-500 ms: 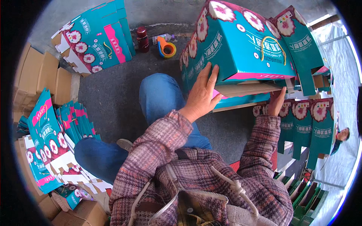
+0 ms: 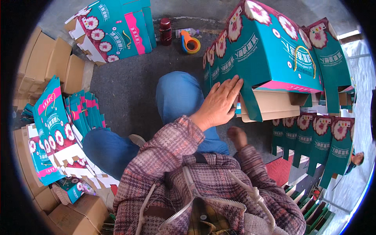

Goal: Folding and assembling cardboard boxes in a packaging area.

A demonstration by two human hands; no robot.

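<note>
Dark grey floor spreads out beneath the person's bent knees, meeting a grey wall at the far side. Teal gift carton, printed with halved purple fruit and fitted with a gold cord handle, stands to the far right, its end facing the person open. Over that opening, a narrow teal flap hangs at the left beside brown inner cardboard. Left hand lies against the carton's left side near this corner, its grip unclosed, fingers straight and together. Right hand is below and apart from the carton, fingers curled; whether its grip has hold of anything cannot be told. Far off, a dark red flask, a clear plastic bottle and an orange tape roll sit close together. Brown cardboard boxes line the left; more teal cartons stand in a row at right.
</note>
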